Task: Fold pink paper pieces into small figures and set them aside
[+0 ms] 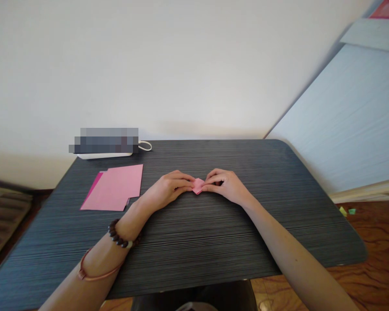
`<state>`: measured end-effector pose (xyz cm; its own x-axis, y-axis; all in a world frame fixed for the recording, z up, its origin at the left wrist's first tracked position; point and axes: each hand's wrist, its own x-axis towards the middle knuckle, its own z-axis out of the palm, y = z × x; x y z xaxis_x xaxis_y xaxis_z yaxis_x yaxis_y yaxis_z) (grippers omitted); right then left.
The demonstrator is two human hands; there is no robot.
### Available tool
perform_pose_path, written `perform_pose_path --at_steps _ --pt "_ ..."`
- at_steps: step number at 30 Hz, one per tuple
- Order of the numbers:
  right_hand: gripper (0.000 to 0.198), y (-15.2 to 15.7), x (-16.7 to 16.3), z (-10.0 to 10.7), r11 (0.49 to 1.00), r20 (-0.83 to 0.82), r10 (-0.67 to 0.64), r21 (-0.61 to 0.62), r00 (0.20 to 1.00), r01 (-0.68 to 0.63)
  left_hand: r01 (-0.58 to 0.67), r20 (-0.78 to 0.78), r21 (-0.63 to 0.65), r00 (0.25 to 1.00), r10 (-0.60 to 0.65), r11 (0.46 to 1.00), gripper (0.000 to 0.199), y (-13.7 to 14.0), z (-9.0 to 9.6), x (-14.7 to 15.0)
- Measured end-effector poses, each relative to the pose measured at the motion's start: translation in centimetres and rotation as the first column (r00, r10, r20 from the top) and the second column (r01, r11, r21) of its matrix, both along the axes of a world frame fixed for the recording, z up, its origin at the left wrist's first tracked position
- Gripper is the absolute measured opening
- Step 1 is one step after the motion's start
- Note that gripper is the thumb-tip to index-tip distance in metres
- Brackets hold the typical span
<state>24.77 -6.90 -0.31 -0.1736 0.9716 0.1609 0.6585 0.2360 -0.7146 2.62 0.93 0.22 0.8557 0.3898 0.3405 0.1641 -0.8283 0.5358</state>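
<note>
A small folded piece of pink paper [197, 185] is between my two hands over the middle of the table. The fingers of my left hand [170, 186] pinch its left side. On its right side, the thumb and fingers of my right hand [225, 185] are closed on it. Fingertips cover both ends of the paper, so only its pointed middle part shows. To the left of my left hand lies a loose stack of pink paper sheets [113, 188], with a darker pink sheet sticking out at its left edge.
The dark wood-grained table [194, 246] stands against a pale wall [194, 69]. At its back left is a blurred-out object [105, 142] with a white cord loop [145, 146]. A light blue panel [353, 116] rises on the right. Small paper scraps [343, 211] lie on the floor.
</note>
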Motion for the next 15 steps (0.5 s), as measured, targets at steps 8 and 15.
perform_pose_path --at_steps 8,15 --pt "0.021 -0.31 -0.06 -0.25 0.998 0.075 0.005 0.066 0.997 -0.010 0.000 -0.008 -0.002 1.000 0.000 1.000 0.019 0.10 -0.13 -0.06" --pt "0.020 -0.93 -0.60 -0.12 0.986 0.164 0.040 0.154 0.986 -0.066 -0.014 -0.024 0.019 1.000 0.015 1.000 0.020 -0.36 0.19 0.15"
